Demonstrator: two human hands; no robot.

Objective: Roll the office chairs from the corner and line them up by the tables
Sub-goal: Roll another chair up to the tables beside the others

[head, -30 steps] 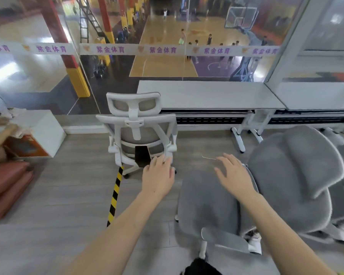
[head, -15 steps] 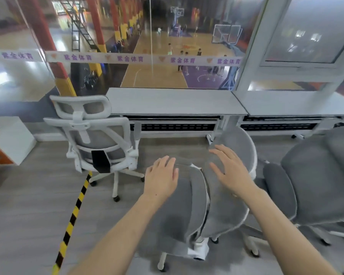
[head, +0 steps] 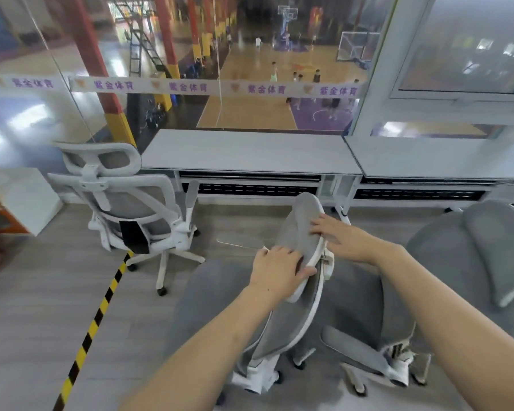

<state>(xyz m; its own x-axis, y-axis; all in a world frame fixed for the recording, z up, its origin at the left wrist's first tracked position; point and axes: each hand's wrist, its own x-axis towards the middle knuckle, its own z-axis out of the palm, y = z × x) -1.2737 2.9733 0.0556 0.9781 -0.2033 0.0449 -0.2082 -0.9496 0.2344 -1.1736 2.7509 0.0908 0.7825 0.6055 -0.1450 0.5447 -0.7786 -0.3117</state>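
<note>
Half a second ago my hands were open and only reaching over the grey chair; now both have closed on its headrest (head: 304, 229). My left hand (head: 278, 269) grips the lower edge of the headrest pad, fingers curled round the white rim, and my right hand (head: 349, 240) lies over the pad from the other side, fingers spread on the fabric and thumb behind, so the two hands sit close together, clamped on the same piece. The grey chair (head: 282, 315) itself has come to the lower centre of the frame, turned so I see its back edge-on. I judge this as the start of the push: I have my hold and can roll it toward the bench (head: 244, 152) that runs across the middle of the frame.

One white-framed chair (head: 125, 203) already stands at the left end of that bench, its back to me, so the spot just to its right looks like the next place in the line. Another grey chair (head: 469, 262) waits at the right edge, touching or nearly touching mine, and I may need to steer clear of its base.

A yellow-and-black striped tape (head: 92, 324) runs along the floor in the lower left.

The only writing I can read is on the white banner strip (head: 190, 87) across the glass in the upper part of the frame: purple characters "紫金体育", repeated along its length, each beside a small orange emblem.
</note>
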